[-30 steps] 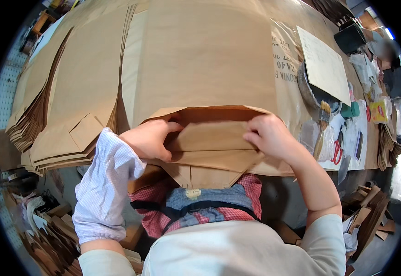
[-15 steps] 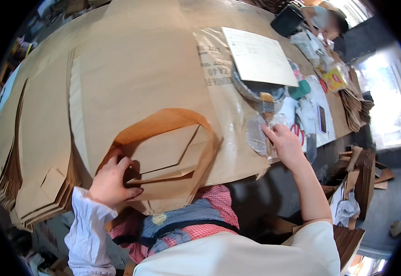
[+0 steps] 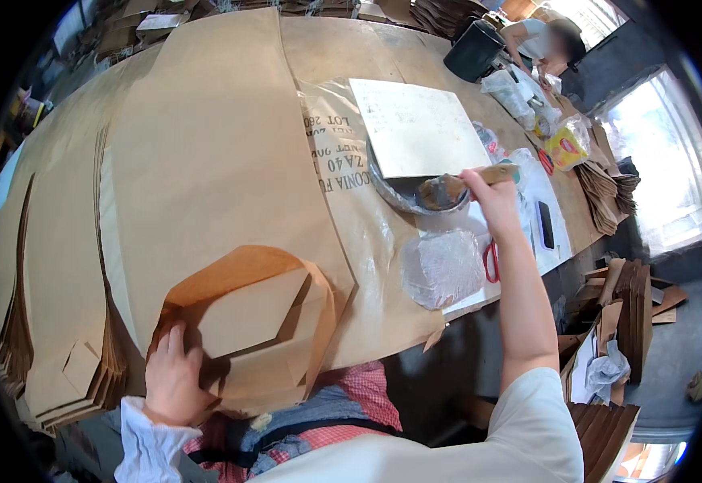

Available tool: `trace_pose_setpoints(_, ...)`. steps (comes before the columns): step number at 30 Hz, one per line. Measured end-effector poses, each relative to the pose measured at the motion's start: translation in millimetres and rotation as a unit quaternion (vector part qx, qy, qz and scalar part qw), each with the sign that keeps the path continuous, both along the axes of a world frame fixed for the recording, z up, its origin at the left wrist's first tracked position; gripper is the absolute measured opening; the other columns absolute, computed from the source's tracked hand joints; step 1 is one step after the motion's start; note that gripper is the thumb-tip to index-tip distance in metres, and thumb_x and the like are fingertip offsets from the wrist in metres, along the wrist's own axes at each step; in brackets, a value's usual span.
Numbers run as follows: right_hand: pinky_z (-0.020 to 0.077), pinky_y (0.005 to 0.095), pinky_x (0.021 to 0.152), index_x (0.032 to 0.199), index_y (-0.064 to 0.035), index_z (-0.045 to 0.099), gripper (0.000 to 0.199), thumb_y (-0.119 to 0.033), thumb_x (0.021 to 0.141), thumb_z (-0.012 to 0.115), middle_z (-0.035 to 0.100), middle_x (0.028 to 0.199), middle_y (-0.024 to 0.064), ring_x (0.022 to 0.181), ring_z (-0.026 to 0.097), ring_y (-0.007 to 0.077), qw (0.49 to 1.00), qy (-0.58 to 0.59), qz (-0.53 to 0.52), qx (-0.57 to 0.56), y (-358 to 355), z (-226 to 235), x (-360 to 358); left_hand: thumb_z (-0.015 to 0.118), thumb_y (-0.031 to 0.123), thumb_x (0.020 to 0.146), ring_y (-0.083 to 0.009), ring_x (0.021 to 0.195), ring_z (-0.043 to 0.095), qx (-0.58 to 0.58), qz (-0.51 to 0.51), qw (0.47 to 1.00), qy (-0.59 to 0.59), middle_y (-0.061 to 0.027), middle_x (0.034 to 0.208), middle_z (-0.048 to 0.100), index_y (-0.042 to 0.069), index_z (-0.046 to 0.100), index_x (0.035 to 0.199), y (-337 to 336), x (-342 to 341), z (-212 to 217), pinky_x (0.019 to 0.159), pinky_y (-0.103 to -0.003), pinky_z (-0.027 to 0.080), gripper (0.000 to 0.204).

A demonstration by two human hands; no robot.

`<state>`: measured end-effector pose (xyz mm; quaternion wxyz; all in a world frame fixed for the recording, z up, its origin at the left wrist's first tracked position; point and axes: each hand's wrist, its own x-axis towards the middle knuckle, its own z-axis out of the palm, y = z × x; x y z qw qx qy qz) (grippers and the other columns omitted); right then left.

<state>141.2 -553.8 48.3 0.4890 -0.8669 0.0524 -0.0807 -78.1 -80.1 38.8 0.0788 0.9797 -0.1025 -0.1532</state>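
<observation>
Along the left edge of the table (image 3: 399, 60), stacks of brown paper bags (image 3: 61, 290) are lying with folded ends toward the near edge. Beside them, at the near edge left of its middle, a large brown paper bag (image 3: 222, 161) is lying with its near end opened out, jutting over the person's checked garment (image 3: 369, 394). The left hand (image 3: 175, 378) is resting, fingers bent, at the left side of that opening; whether it is pinching the paper, I cannot tell. If its hold is slack, the opened end could spring or skew; pushing against the garment could crease it. Farther right, a grey bowl (image 3: 389, 191) is sitting partly under a white board (image 3: 415, 133), which is hiding its contents. The right hand (image 3: 489, 197) is gripping a brush (image 3: 438, 194) by the handle, its head above the bowl's near rim; contact is unclear. Catching the board could knock it askew, and a loaded brush could drip onto the clear plastic bundle (image 3: 443, 270). Toward the right edge, red-handled scissors (image 3: 492, 262) are lying beside the right forearm (image 3: 520, 294), which could nudge them if swinging left.
</observation>
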Motion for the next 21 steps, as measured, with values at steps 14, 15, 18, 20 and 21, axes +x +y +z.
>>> trace_pose_setpoints(14,0.0333,0.0208,0.049,0.092,-0.001,0.07,0.019,-0.019,0.086,0.066,0.059,0.067,0.0012,0.054,0.048,0.0076,0.983,0.046,0.081,0.157,-61,28,4,0.094,0.024,0.041,-0.047,0.127,0.038,-0.061,0.087,0.994,-0.005,-0.0294,0.143,0.027,0.004,0.029,0.142,-22,6,16,0.104,-0.047,0.038,0.122)
trace_pose_setpoints(15,0.0304,0.0212,0.046,0.093,0.0002,0.069,0.021,-0.02,0.087,0.064,0.057,0.064,0.0004,0.05,0.044,0.0074,0.958,0.022,0.069,0.278,-67,21,6,0.095,0.026,0.038,-0.0465,0.13,0.035,-0.071,0.096,0.993,0.009,-0.0296,0.144,0.026,0.003,0.027,0.143,-20,8,12,0.107,-0.046,0.036,0.128)
trace_pose_setpoints(18,0.0238,0.0227,0.043,0.097,0.003,0.065,0.021,-0.015,0.089,0.057,0.053,0.062,0.0005,0.043,0.033,0.0072,0.873,-0.05,-0.026,0.484,8,22,-21,0.095,0.03,0.038,-0.0453,0.136,0.029,-0.133,0.1,0.986,0.031,-0.028,0.146,0.026,0.002,0.024,0.145,-3,9,10,0.113,-0.046,0.03,0.131)
trace_pose_setpoints(20,0.0279,0.0212,0.046,0.09,0.0002,0.063,0.019,-0.017,0.091,0.056,0.063,0.082,0.0056,0.046,0.035,0.0054,0.894,-0.103,0.011,0.435,68,24,-71,0.095,0.03,0.041,-0.044,0.137,0.027,-0.178,0.083,0.98,0.001,-0.0261,0.145,0.028,0.002,0.024,0.145,5,16,-1,0.114,-0.045,0.028,0.129)
trace_pose_setpoints(21,0.0331,0.021,0.047,0.088,-0.0015,0.062,0.019,-0.017,0.093,0.053,0.064,0.084,0.0064,0.048,0.038,0.0039,0.92,-0.103,0.027,0.378,109,25,-106,0.094,0.03,0.043,-0.0441,0.138,0.026,-0.231,0.062,0.971,-0.026,-0.0259,0.145,0.029,0.002,0.025,0.143,11,18,-12,0.114,-0.045,0.027,0.125)
